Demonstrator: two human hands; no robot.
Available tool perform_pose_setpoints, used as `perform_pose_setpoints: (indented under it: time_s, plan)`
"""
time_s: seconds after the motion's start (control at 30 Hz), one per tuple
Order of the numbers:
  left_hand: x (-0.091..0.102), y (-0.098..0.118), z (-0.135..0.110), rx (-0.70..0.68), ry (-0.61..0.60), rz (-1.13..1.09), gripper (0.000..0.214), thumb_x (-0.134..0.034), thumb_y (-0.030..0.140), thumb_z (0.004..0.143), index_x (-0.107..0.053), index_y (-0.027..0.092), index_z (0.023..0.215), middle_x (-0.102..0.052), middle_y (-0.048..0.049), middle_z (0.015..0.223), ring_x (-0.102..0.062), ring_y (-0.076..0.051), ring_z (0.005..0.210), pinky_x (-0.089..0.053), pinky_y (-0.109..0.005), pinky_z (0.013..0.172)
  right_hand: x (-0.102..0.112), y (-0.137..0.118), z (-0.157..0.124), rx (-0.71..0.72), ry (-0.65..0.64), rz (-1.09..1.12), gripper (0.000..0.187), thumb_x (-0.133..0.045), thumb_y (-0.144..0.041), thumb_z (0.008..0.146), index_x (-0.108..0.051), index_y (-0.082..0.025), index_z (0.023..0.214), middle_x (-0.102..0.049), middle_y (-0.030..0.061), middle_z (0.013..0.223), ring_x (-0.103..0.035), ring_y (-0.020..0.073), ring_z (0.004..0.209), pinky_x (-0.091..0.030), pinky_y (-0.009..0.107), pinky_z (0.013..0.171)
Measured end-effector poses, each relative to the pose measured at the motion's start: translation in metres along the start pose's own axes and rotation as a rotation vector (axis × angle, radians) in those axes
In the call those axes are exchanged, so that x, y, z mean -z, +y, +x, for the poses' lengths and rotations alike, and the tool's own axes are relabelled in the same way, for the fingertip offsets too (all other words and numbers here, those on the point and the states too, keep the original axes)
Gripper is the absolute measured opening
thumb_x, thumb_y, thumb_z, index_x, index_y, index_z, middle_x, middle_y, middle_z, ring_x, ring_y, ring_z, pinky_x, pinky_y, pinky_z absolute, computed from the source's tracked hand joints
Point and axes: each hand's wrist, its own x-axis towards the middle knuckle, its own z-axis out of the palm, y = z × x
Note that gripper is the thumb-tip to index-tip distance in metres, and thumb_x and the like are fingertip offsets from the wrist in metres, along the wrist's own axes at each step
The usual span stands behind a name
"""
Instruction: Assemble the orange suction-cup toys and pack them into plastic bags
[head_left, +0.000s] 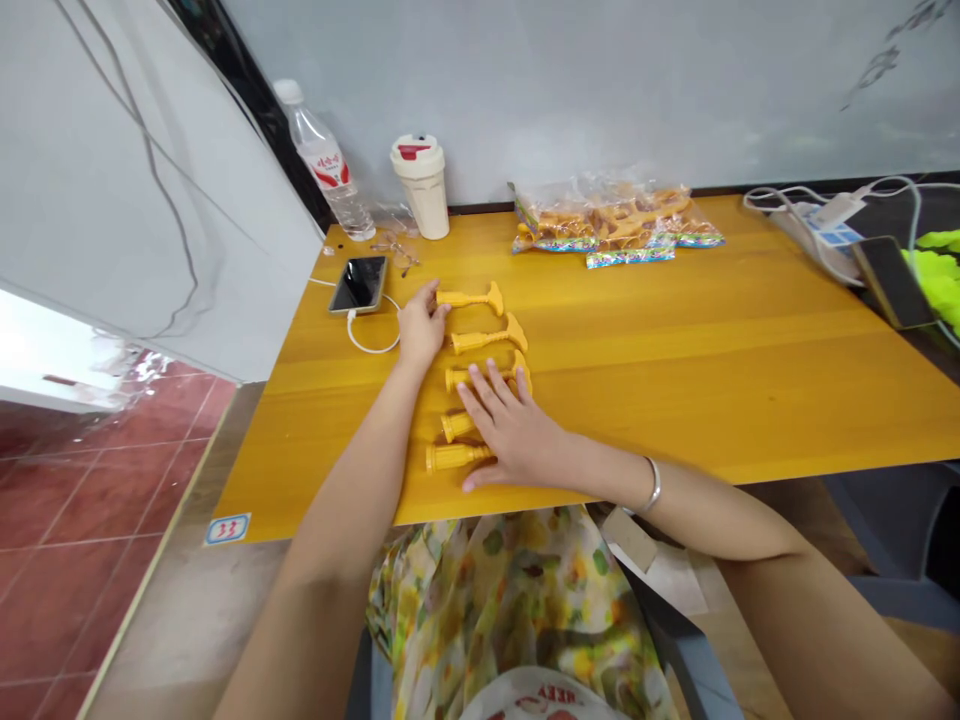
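Observation:
Several yellow plastic toy hammers lie in a column on the table, handles to the left and heads to the right. At the farthest toy hammer, my left hand has its fingertips and thumb closed about the handle's end. A second toy hammer lies just nearer, apart from both hands. My right hand is spread flat with fingers apart over the nearer ones. It partly covers the middle toy hammer, another toy hammer and the nearest toy hammer, whose heads it hides.
Beyond my left hand are a charging phone, glasses, a water bottle and a lidded cup. Clear bags of orange-yellow parts lie against the wall. A power strip and another phone are at the right.

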Motion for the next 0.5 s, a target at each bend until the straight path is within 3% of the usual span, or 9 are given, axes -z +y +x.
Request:
perform_pose_setpoints:
  time_s: [0.07, 0.2, 0.37, 0.5]
  plan:
    - [-0.001, -0.003, 0.001, 0.007, -0.01, -0.021, 0.051, -0.066, 0.014, 0.08, -0.065, 0.018, 0.131, -0.071, -0.0156, 0.129, -0.066, -0.029, 0.126, -0.046, -0.051, 0.115, -0.004, 0.004, 0.001, -0.027, -0.012, -0.025, 0.119, -0.064, -0.079, 0.076, -0.025, -0.007, 0.162, -0.017, 0.0297, 0.166, -0.012, 0.051, 0.154, -0.016, 0.077, 0.117]
    - [-0.002, -0.004, 0.003, 0.032, -0.037, -0.097, 0.051, -0.069, 0.021, 0.083, -0.064, 0.019, 0.134, -0.069, -0.0151, 0.134, -0.064, -0.028, 0.128, -0.045, -0.049, 0.116, -0.003, 0.017, 0.009, -0.069, -0.015, -0.057, 0.104, -0.064, -0.073, 0.081, -0.029, -0.017, 0.162, -0.016, 0.0233, 0.168, -0.015, 0.0512, 0.154, -0.018, 0.079, 0.114]
    - [0.0, 0.003, 0.005, 0.154, -0.047, -0.172, 0.052, -0.06, 0.047, 0.094, -0.062, 0.016, 0.136, -0.061, -0.0172, 0.145, -0.059, -0.03, 0.133, -0.052, -0.048, 0.107, 0.006, 0.039, 0.023, -0.122, -0.036, -0.064, 0.094, -0.065, -0.067, 0.085, -0.032, -0.023, 0.162, -0.017, 0.018, 0.169, -0.015, 0.0493, 0.154, -0.017, 0.076, 0.117]
    - [0.001, 0.008, 0.002, 0.137, -0.058, -0.248, 0.062, -0.051, 0.067, 0.093, -0.066, 0.017, 0.127, -0.062, -0.0154, 0.142, -0.053, -0.028, 0.139, -0.044, -0.046, 0.115, 0.011, 0.058, 0.036, -0.168, -0.065, -0.033, 0.091, -0.066, -0.061, 0.088, -0.028, -0.024, 0.163, -0.014, 0.0167, 0.17, -0.013, 0.0469, 0.156, -0.017, 0.075, 0.118]
